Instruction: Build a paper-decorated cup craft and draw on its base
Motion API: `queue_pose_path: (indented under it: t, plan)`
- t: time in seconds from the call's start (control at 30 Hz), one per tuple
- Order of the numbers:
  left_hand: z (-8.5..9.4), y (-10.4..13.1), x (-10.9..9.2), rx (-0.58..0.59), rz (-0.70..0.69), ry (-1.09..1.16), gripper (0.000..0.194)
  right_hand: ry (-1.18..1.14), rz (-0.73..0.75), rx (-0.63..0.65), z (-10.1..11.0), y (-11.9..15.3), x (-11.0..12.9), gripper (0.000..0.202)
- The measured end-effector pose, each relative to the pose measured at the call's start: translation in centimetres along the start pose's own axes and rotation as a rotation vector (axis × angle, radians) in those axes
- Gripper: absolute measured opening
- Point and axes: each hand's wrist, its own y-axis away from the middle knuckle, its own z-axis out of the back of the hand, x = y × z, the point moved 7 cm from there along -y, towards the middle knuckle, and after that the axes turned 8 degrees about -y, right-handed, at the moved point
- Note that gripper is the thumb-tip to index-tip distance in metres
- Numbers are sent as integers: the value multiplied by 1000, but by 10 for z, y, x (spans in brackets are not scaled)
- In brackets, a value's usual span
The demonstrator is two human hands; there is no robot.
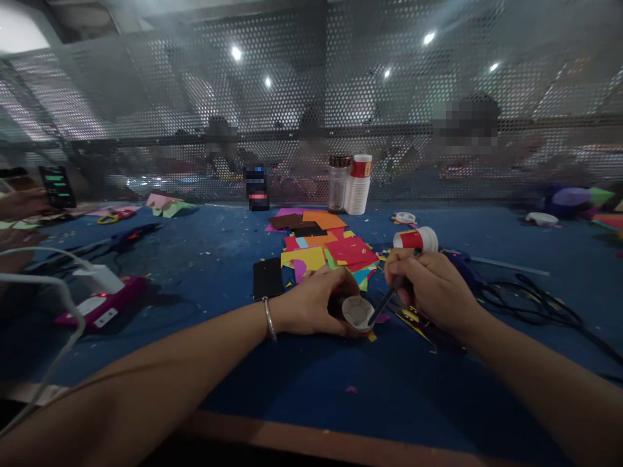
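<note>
My left hand [324, 299], a silver bangle on its wrist, has its fingers wrapped round a small white paper cup piece [358, 312]. The round face of this piece points toward me and bears thin drawn lines. A dark pen [383, 305] sits in the closed fingers of my right hand [424, 283], its lower end touching or very near the edge of the round face. Just behind my right hand, a red and white paper cup [419, 240] lies on its side. Sheets of coloured paper [353, 250] lie overlapping beyond my left hand.
A stack of paper cups [359, 188] stands beside a glass jar [337, 185] by the perforated screen [292, 78]. Left, a pink power strip [109, 301] holds a white charger. Black cable [540, 301] coils at right. Another person's hand [22, 202] is near a phone at far left.
</note>
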Motion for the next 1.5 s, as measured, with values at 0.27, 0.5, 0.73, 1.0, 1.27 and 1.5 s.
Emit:
queue_pose_path:
  t: [0.27, 0.5, 0.73, 1.0, 1.27, 1.5]
  plan:
    - [1, 0, 0, -3, -16, -17, 57, -25, -16, 1, 0, -1, -4, 23]
    - [0, -1, 2, -18, -24, -7, 57, 6, 32, -51, 3, -1, 2, 25]
    - [1, -1, 1, -16, -13, 2, 55, 31, 48, 5, 1, 0, 2, 26]
    - [0, -1, 1, -8, -1, -3, 55, 12, 53, 2, 1, 0, 1, 26]
    - [1, 0, 2, -31, -5, -13, 55, -111, 39, -128, 14, 5, 1, 19]
    - [1, 1, 2, -42, -26, 20, 56, -76, 80, -136, 14, 11, 5, 18]
